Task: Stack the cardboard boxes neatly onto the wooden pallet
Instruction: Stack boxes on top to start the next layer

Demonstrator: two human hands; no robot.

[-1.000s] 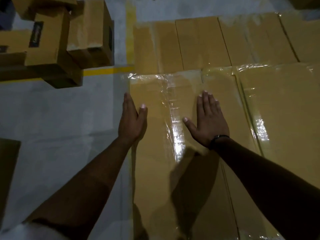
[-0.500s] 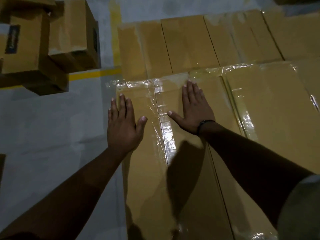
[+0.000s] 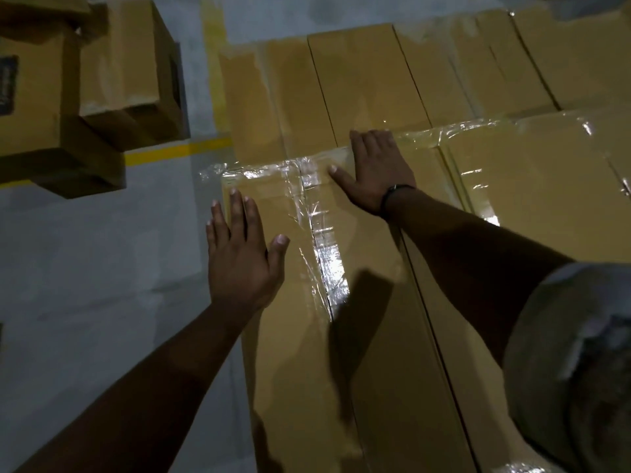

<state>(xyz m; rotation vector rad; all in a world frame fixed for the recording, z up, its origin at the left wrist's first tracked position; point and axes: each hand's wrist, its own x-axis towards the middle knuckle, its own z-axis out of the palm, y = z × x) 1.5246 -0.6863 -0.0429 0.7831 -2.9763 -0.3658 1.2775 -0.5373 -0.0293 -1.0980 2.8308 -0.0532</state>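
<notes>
At near-left corner of stack: long cardboard box (image 3: 300, 370) lying flat, far end butted against far row of boxes (image 3: 362, 83), right side beside neighbouring box (image 3: 529, 199). Glossy clear wrap (image 3: 327, 268) across top. Left hand (image 3: 239, 268) flat near outer edge, right hand (image 3: 375, 175) flat at far end; fingers of both straight, gripping nothing. Wooden pallet hidden beneath. Likely step: squaring box into line. Next move: lifting off, fetching from loose boxes (image 3: 126, 63) on grey floor (image 3: 102, 268) beyond yellow line (image 3: 177, 152).

Grey floor (image 3: 85, 268), yellow painted lines (image 3: 177, 150) meeting at corner; dim light, heavy shadows.
</notes>
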